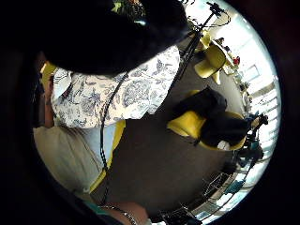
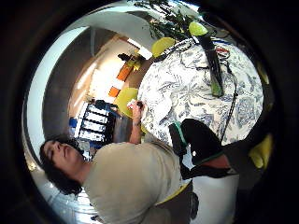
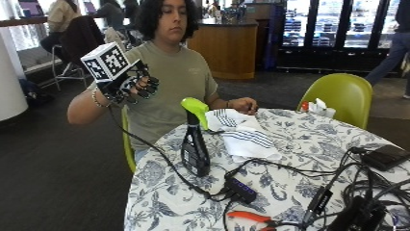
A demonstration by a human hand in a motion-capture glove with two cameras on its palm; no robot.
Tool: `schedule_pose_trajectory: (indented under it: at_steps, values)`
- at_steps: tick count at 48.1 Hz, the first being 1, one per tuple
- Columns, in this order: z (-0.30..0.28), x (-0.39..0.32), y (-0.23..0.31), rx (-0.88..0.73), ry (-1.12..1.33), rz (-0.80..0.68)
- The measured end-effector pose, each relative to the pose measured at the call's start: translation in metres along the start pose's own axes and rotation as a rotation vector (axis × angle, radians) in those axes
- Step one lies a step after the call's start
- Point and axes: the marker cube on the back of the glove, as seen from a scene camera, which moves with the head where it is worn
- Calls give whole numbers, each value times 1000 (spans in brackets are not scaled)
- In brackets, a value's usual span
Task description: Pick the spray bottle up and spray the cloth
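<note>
Spray bottle [image 3: 195, 139] — dark plastic, lime-green trigger head — stands upright near the floral-clothed round bench's [image 3: 301, 144] edge, beside the white blue-striped cloth [image 3: 243, 132]. No label legible. Black-gloved right hand [image 3: 131, 86] raised well apart, fingers [image 3: 148, 88] loosely curled, holding nothing.

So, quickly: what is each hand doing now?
Right hand: raised, fingers loosely curled, holding nothing.
Bare hand: resting by the cloth, apparently empty.
</note>
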Motion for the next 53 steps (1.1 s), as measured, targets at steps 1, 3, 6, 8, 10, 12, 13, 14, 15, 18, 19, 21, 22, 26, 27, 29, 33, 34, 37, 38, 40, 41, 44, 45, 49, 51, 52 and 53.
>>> schedule_pose_trajectory:
  at_steps: [1, 3, 6, 8, 10, 12, 13, 14, 15, 18, 19, 21, 22, 26, 27, 29, 33, 34, 37, 38, 40, 41, 44, 45, 49, 51, 52, 53]
  values:
    - [0, 0, 0, 1, 1, 0]
    - [0, 0, 1, 1, 2, 0]
    - [0, -1, 2, -2, 5, 2]
    - [0, -1, 2, -5, 6, 2]
    - [0, 0, 1, -7, 8, 0]
    - [0, 1, 0, -10, 11, -1]
    - [0, 1, 0, -12, 13, -1]
    - [0, 1, 0, -13, 14, 0]
    - [0, 1, 1, -14, 15, 0]
    - [1, 1, 1, -18, 18, -1]
    - [1, 1, 2, -19, 18, -2]
    - [1, 1, 3, -20, 18, -2]
    - [1, 1, 3, -18, 18, -1]
    - [3, 2, 1, 1, 11, 4]
    - [4, 3, 0, 10, 6, 4]
    - [7, 4, -3, 29, -13, 5]
    - [15, 7, -13, 68, -90, 11]
    - [17, 8, -16, 77, -112, 13]
    - [25, 9, -25, 102, -178, 26]
    - [28, 9, -28, 112, -203, 35]
    - [35, 10, -34, 133, -258, 55]
    - [38, 10, -36, 142, -290, 65]
    - [47, 13, -44, 153, -407, 97]
    - [50, 14, -47, 156, -452, 111]
    - [66, 20, -60, 184, -631, 169]
    - [74, 23, -67, 208, -694, 183]
    - [79, 24, -72, 230, -719, 191]
    - [84, 25, -76, 255, -740, 201]
